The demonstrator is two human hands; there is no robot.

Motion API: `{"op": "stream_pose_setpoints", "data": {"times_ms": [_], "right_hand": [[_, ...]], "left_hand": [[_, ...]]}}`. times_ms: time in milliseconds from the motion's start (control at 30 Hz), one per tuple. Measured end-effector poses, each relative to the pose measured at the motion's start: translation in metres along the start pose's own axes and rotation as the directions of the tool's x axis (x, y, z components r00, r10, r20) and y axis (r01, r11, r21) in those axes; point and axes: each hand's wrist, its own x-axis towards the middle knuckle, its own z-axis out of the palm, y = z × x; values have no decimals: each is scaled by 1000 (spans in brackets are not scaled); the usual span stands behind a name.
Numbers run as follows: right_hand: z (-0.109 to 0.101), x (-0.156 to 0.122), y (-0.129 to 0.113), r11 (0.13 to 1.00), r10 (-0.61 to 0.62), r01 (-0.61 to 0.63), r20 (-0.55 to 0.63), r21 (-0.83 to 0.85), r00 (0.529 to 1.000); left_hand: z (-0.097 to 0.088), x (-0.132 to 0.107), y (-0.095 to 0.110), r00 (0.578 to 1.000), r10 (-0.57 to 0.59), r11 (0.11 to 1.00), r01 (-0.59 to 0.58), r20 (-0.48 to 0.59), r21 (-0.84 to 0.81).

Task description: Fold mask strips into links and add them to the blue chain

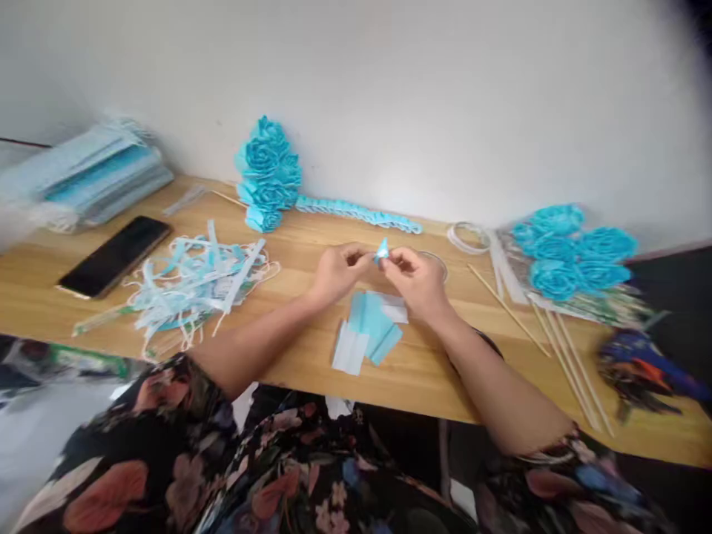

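Observation:
Between the fingertips of both hands, above the middle of the table, is a small folded piece of blue and white mask fabric (383,251). My left hand (343,271) pinches it from the left. From the other side my right hand (414,276) pinches it too, covering part of it. Just below the hands lie several cut blue and white fabric pieces (370,326), overlapping on the wood. A roll of wire or tape (437,261) shows partly behind my right hand.
Scrap strips and ear loops (194,278) lie left, beside a phone (114,256) and a mask stack (94,174). Blue fabric roses (270,174) stand against the wall near a pleated strip (359,213). More roses (572,252), wooden sticks (570,363) and a ring coil (467,237) are right.

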Motion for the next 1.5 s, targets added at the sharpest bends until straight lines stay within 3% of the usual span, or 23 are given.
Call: {"op": "stream_pose_setpoints", "data": {"times_ms": [100, 200, 333, 433, 567, 633, 700, 833, 933, 1033, 1100, 1200, 1300, 1367, 1500], "right_hand": [[-3, 2, 7, 997, 37, -37, -10, 66, 999], [-3, 5, 13, 987, 82, -78, -18, 142, 997], [-3, 6, 13, 971, 121, -115, -13, 207, 993], [-4, 5, 8, 964, 114, -109, -6, 244, 993], [-4, 5, 3, 955, 93, -95, 21, 282, 995], [-4, 5, 4, 945, 89, -95, 36, 312, 995], [-2, 6, 6, 940, 87, -95, 40, 327, 995], [-1, 6, 8, 942, 79, -91, 48, 322, 996], [-1, 6, 8, 940, 69, -86, 64, 331, 996], [-2, 5, 8, 938, 59, -84, 84, 335, 995], [-2, 4, 6, 932, 42, -80, 113, 354, 993], [-3, 2, 0, 916, 10, -78, 170, 394, 985], [-5, -1, -6, 911, -1, -87, 213, 402, 977], [-6, -2, -9, 914, -4, -91, 234, 396, 972], [-8, -3, -11, 926, -34, -65, 254, 372, 967]], "left_hand": [[-4, 4, 2, 998, 1, 1000, 1, -64, 31], [-22, 16, 20, 987, 35, 997, -23, -159, 79], [-72, 25, 60, 959, 183, 963, -131, -216, 236], [-119, 12, 75, 941, 208, 909, -85, -267, 408], [-171, -24, 57, 955, 64, 750, 145, -289, 646], [-187, -40, 40, 961, 5, 636, 210, -276, 742], [-197, -50, 24, 957, -33, 582, 253, -289, 773], [-208, -55, 3, 959, -23, 553, 246, -281, 796], [-213, -52, -3, 981, 25, 487, 157, -193, 859], [-206, -47, 2, 993, 71, 388, 59, -94, 920], [-188, -44, 12, 990, 115, 386, 36, -87, 922], [-145, -37, 31, 991, 126, 598, -35, -50, 801], [-98, -27, 47, 1000, -16, 859, 3, 20, 512], [-72, -20, 52, 993, -86, 938, 54, 79, 342], [-41, -12, 51, 983, -141, 987, 130, 120, 95]]}}
